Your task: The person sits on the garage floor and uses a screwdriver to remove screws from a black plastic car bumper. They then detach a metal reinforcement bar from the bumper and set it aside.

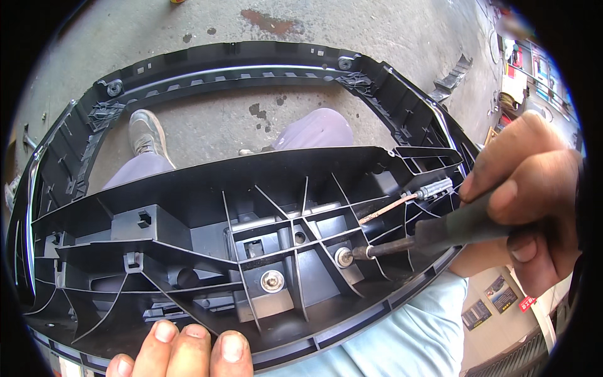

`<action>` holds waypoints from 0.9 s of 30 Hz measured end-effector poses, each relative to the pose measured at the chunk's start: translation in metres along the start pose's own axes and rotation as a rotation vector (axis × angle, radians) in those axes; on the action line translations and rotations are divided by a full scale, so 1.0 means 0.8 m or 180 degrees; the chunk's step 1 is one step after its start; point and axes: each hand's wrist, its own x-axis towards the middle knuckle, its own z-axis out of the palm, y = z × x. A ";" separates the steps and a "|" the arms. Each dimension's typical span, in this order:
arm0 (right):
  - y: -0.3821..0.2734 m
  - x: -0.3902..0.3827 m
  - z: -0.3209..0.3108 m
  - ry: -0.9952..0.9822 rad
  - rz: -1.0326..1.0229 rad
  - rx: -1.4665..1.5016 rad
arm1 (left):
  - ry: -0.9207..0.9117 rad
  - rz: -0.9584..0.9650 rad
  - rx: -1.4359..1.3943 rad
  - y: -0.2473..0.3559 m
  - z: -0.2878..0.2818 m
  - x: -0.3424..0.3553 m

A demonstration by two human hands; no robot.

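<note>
A large black plastic car trim frame [207, 188], ribbed on its inner side, lies across my lap. My left hand [188, 352] curls its fingertips over the near edge of the frame; the palm is hidden. In my right hand [534, 188] is a screwdriver [449, 227] with a dark handle and a metal shaft, held from the right. Its tip meets a silver screw [343, 256] set among the ribs. To the left sits a second silver screw [272, 281]. Beyond the shaft, a tan wire [389, 207] runs to a grey connector [434, 188] on the frame.
The frame's far bar [232, 69] arches over the stained concrete floor [188, 25], with my shoe [147, 133] inside the loop. A broken dark plastic piece [452, 78] lies on the floor at far right. A cardboard box [496, 308] stands at lower right, with shelves [546, 75] behind.
</note>
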 end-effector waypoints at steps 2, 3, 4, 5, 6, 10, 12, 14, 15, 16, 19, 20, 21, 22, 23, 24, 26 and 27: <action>-0.001 -0.001 0.000 -0.0032 0.0051 0.0018 | -0.0039 0.0034 -0.0023 -0.002 -0.001 0.001; 0.001 0.002 0.001 -0.0027 -0.0001 -0.0002 | -0.0063 0.0030 -0.0049 -0.001 -0.002 0.003; 0.000 0.004 0.003 -0.0026 -0.0014 -0.0006 | -0.0070 0.0031 -0.0069 -0.001 -0.003 0.003; 0.001 0.006 0.004 -0.0036 -0.0034 -0.0013 | -0.0083 0.0019 -0.0085 0.000 -0.003 0.003; -0.001 0.008 0.005 -0.0052 -0.0016 -0.0004 | -0.0081 0.0012 -0.0095 0.000 -0.003 0.002; -0.001 0.006 0.003 -0.0090 -0.0046 -0.0027 | -0.0109 0.0003 -0.0083 0.001 -0.005 0.007; 0.001 0.008 0.003 -0.0121 -0.0104 -0.0015 | -0.0093 -0.0039 -0.0030 0.003 -0.004 0.005; 0.002 0.011 0.006 -0.0115 -0.0173 0.0021 | -0.0141 -0.0081 -0.0074 0.005 -0.005 0.008; 0.003 0.012 0.005 -0.0113 -0.0212 0.0040 | -0.0172 -0.0096 -0.0097 0.005 -0.007 0.009; 0.004 0.015 0.005 -0.0109 -0.0258 0.0061 | -0.0254 -0.0041 -0.0087 0.003 -0.011 0.011; 0.008 0.027 0.008 -0.0091 -0.0394 0.0152 | -0.0513 0.0159 -0.0024 -0.006 -0.023 0.014; 0.009 0.029 0.007 -0.0086 -0.0433 0.0158 | -0.0472 0.0143 -0.0034 -0.005 -0.021 0.014; 0.009 0.032 0.008 -0.0081 -0.0472 0.0169 | -0.0440 0.0125 -0.0041 -0.004 -0.020 0.015; 0.010 0.034 0.008 -0.0067 -0.0514 0.0175 | -0.0290 0.0019 -0.0078 0.001 -0.012 0.015; 0.012 0.036 0.008 -0.0046 -0.0564 0.0176 | -0.0127 -0.0090 -0.0106 0.006 -0.005 0.015; 0.013 0.037 0.007 -0.0021 -0.0617 0.0177 | -0.0040 -0.0082 -0.0066 0.008 -0.001 0.014; 0.015 0.042 0.009 0.0031 -0.0715 0.0186 | 0.0142 -0.0054 0.0005 0.008 0.006 0.013; 0.016 0.045 0.009 0.0069 -0.0772 0.0199 | 0.0248 -0.0110 -0.0031 0.009 0.011 0.013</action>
